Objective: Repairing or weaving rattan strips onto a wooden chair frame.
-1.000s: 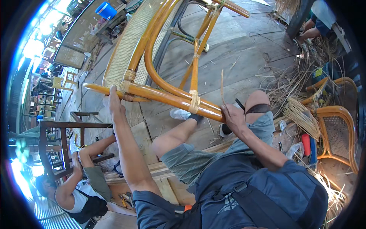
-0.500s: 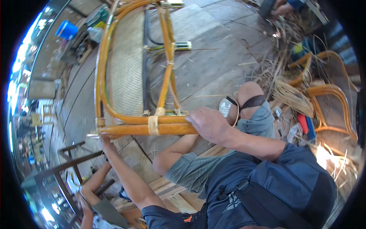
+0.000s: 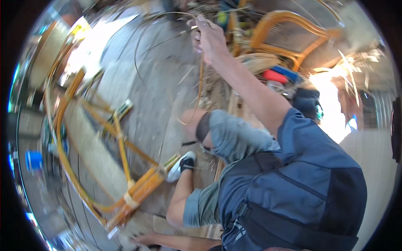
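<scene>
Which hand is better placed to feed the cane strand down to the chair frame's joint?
Right. The right hand is raised and grips the cane strand. The left hand is low beside the rattan chair frame.

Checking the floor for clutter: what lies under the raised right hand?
Under the right hand, its cane strip hangs over loose cane scraps on grey floor. The forearm covers the rest.

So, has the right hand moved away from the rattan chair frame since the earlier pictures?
Yes. The right hand has left the chair frame and is raised beyond the knee, gripping a thin rattan strand.
</scene>
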The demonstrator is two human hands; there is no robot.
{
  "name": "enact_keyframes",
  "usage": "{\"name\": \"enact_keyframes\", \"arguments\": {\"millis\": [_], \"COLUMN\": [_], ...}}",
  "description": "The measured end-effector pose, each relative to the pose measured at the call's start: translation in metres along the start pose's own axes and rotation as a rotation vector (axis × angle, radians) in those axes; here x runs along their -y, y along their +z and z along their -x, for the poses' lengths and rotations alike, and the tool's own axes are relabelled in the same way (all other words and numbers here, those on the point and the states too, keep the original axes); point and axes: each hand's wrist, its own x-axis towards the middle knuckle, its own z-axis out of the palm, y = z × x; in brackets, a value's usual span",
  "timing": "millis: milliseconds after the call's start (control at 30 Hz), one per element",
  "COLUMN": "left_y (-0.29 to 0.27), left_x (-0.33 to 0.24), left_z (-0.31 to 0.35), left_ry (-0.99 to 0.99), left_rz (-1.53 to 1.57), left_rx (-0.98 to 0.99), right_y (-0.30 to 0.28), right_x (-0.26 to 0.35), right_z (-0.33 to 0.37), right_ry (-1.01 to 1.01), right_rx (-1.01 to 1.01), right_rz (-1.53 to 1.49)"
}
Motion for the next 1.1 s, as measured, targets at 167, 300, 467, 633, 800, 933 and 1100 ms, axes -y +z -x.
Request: {"name": "enact_keyframes", "arguments": {"millis": [167, 300, 467, 633, 800, 933, 1100], "left_y": [0.062, -0.028, 0.018, 0.031, 0.051, 0.112, 0.175], "left_x": [-0.012, -0.005, -0.044, -0.009, -0.020, -0.062, -0.120], "left_z": [0.250, 0.238, 0.333, 0.349, 0.370, 0.394, 0.410], "left_ry": [0.473, 0.661, 0.242, -0.022, 0.021, 0.877, 1.192], "left_rz": [-0.080, -0.110, 0.477, 0.095, -0.266, -0.160, -0.313], "left_rx": [0.610, 1.239, 1.827, 2.257, 2.185, 1.969, 1.745], "right_y": [-0.046, -0.060, -0.045, -0.108, -0.200, -0.299, -0.399], "right_x": [0.029, 0.011, 0.036, 0.129, 0.269, 0.381, 0.393], "right_z": [0.061, 0.147, 0.169, 0.120, 0.011, 0.006, 0.006], "right_ry": [-0.012, 0.356, 0.476, 0.458, -0.261, -0.247, -0.351], "right_rx": [-0.159, -0.043, 0.155, 0.373, -0.008, 0.157, -0.468], "right_rz": [-0.154, -0.134, -0.364, 0.108, 0.471, -0.218, 0.254]}}
